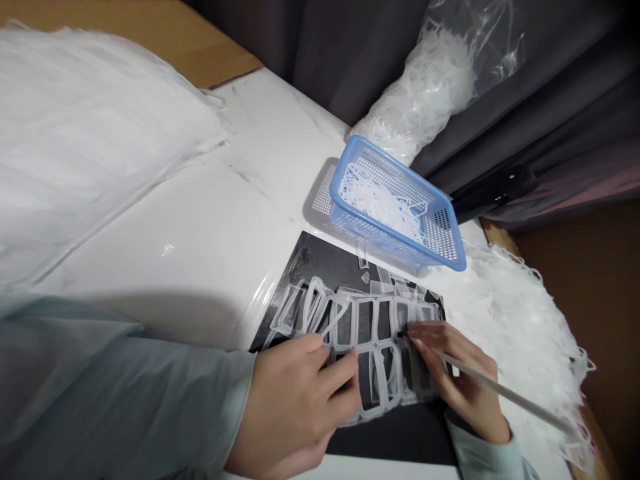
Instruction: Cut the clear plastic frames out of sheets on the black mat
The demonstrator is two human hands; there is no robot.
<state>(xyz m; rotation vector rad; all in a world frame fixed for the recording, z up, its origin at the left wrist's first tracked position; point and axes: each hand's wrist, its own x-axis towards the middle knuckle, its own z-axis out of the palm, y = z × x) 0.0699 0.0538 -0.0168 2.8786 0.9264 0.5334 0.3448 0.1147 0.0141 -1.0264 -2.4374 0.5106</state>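
Note:
My left hand (295,407) is pressed onto a sheet of translucent plastic frames (365,320), which are rectangular and joined in rows on a black mat (295,280). Its fingers pinch a lifted strip of the frames (333,319). My right hand (455,373) grips a long thin white stick (505,393) like a pen. The stick's dark tip (401,333) touches the frames near the middle of the sheet. Small loose plastic pieces (383,280) lie at the mat's far edge.
A blue plastic mesh basket (400,175) holding white scraps stands tilted beyond the mat. A clear bag of white scraps (420,87) lies behind it, and a heap of scraps (520,333) lies to the right. A large white fibrous bundle (85,133) covers the left of the white marble-patterned surface (200,233).

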